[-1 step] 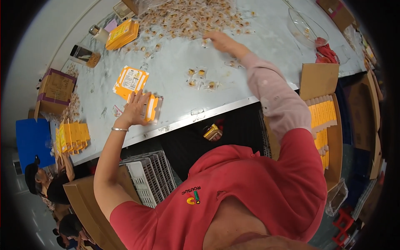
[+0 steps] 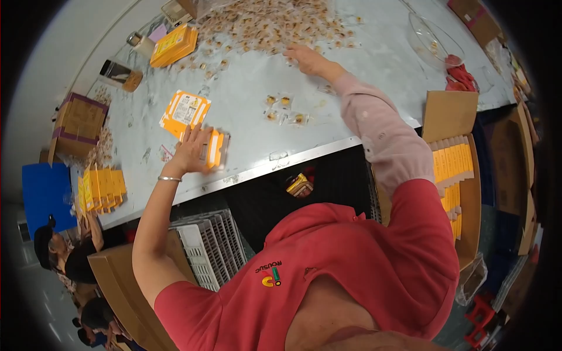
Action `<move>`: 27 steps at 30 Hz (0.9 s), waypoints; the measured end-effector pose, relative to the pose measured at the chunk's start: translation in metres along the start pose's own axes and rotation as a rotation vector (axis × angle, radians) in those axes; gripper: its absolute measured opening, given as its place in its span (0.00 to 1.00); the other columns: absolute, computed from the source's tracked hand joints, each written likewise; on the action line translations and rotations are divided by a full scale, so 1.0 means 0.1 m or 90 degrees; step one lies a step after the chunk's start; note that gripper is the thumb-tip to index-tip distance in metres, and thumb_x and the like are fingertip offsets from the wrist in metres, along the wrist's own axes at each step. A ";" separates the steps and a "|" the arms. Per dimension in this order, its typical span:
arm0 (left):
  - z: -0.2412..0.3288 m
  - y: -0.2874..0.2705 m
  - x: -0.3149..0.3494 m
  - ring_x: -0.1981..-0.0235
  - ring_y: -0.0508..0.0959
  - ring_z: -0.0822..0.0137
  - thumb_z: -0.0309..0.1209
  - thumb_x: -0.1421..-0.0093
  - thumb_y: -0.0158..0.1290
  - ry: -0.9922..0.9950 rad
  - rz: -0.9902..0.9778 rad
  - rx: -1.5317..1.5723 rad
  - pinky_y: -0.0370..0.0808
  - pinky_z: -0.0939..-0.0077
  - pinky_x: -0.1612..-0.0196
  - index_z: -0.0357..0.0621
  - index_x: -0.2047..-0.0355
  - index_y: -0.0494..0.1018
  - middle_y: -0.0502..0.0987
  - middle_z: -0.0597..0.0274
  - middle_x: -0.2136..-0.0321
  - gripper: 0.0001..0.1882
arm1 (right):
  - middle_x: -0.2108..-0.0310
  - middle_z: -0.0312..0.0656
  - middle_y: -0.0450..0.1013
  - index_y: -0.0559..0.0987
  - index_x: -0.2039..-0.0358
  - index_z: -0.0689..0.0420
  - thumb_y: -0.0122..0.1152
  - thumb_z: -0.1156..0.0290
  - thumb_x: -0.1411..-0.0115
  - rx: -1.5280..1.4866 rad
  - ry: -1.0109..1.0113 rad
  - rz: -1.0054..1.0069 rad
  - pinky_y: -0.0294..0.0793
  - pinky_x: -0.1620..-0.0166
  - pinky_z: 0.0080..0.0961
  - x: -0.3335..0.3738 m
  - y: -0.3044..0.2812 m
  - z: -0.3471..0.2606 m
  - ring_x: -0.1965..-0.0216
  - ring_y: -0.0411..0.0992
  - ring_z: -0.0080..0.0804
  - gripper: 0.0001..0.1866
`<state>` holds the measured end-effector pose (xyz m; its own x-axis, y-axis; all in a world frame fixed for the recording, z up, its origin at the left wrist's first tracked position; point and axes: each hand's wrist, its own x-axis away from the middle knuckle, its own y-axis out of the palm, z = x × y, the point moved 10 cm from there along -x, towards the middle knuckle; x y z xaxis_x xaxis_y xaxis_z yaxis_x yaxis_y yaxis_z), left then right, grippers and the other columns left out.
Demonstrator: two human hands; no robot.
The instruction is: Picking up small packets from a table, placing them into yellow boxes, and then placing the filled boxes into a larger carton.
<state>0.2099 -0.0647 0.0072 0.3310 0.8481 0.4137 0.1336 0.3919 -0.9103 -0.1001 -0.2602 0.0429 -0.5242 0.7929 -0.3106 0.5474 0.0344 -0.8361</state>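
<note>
My left hand [image 2: 190,153] rests over an open yellow carton [image 2: 217,151] near the table's front edge, with its fingers across the top and its thumb at the near side. The carton's lid flap [image 2: 186,112], orange and white, lies spread out beyond the fingers. My right hand [image 2: 309,58] reaches forward to the near edge of a large heap of small clear-wrapped packets [image 2: 263,23]. Its fingertips are drawn together there, and whatever they pinch is too small to make out. Between my hands lies a small group of the same packets [image 2: 285,103].
An open cardboard box [image 2: 477,199] of upright yellow cartons stands at my right. Yellow cartons [image 2: 174,45], a jar [image 2: 120,76] and a bottle [image 2: 140,42] stand far left. A clear bowl [image 2: 433,41] sits far right. Another person [image 2: 76,257] works at the left with stacked cartons [image 2: 105,190].
My right hand and forearm have shifted slightly to the left at the edge of the heap. My left hand stays on the carton.
</note>
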 end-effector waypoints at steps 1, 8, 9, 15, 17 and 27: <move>0.00 -0.01 0.03 0.36 0.43 0.40 0.47 0.77 0.71 -0.038 0.019 0.047 0.58 0.36 0.44 0.61 0.36 0.46 0.44 0.52 0.35 0.66 | 0.57 0.45 0.71 0.75 0.58 0.58 0.48 0.82 0.50 0.194 -0.108 0.032 0.70 0.53 0.31 -0.02 0.12 -0.34 0.57 0.70 0.42 0.17; 0.23 -0.01 0.22 0.39 0.48 0.36 0.53 0.78 0.70 -0.171 0.107 0.112 0.58 0.45 0.42 0.54 0.36 0.45 0.49 0.43 0.39 0.68 | 0.53 0.46 0.66 0.70 0.51 0.59 0.54 0.80 0.51 -0.142 -0.009 -0.239 0.67 0.52 0.29 0.31 0.19 -0.42 0.52 0.67 0.43 0.23; 0.24 -0.06 0.17 0.41 0.51 0.38 0.52 0.78 0.70 -0.174 0.106 0.131 0.60 0.45 0.43 0.54 0.36 0.45 0.52 0.44 0.41 0.68 | 0.55 0.47 0.67 0.69 0.50 0.59 0.59 0.75 0.53 -0.173 0.029 -0.262 0.68 0.53 0.29 0.40 0.14 -0.46 0.53 0.67 0.43 0.27; 0.75 -0.58 -0.53 0.47 0.60 0.44 0.43 0.75 0.68 -0.111 0.142 0.148 0.68 0.52 0.49 0.59 0.39 0.51 0.61 0.51 0.48 0.59 | 0.58 0.49 0.67 0.67 0.47 0.61 0.71 0.64 0.62 -0.036 -0.071 -0.207 0.71 0.58 0.29 0.79 0.41 -0.78 0.60 0.69 0.42 0.40; 0.98 -0.66 -0.73 0.49 0.61 0.45 0.41 0.74 0.68 -0.070 0.141 0.132 0.65 0.54 0.46 0.58 0.39 0.52 0.63 0.50 0.49 0.58 | 0.58 0.48 0.67 0.66 0.47 0.61 0.71 0.64 0.62 -0.004 -0.034 -0.188 0.71 0.59 0.30 0.74 0.51 -0.75 0.61 0.70 0.42 0.40; 1.35 -0.74 -0.97 0.51 0.63 0.46 0.44 0.75 0.67 -0.033 0.161 0.153 0.69 0.53 0.51 0.62 0.40 0.53 0.64 0.51 0.51 0.57 | 0.57 0.49 0.68 0.73 0.53 0.55 0.59 0.60 0.47 0.019 0.090 0.201 0.70 0.57 0.31 1.25 -0.60 0.14 0.58 0.69 0.40 0.22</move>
<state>0.0416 -0.1283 0.0364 0.2774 0.9435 0.1812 -0.1721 0.2343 -0.9568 -0.2077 -0.1715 0.0478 -0.2358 0.8378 -0.4924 0.6476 -0.2423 -0.7224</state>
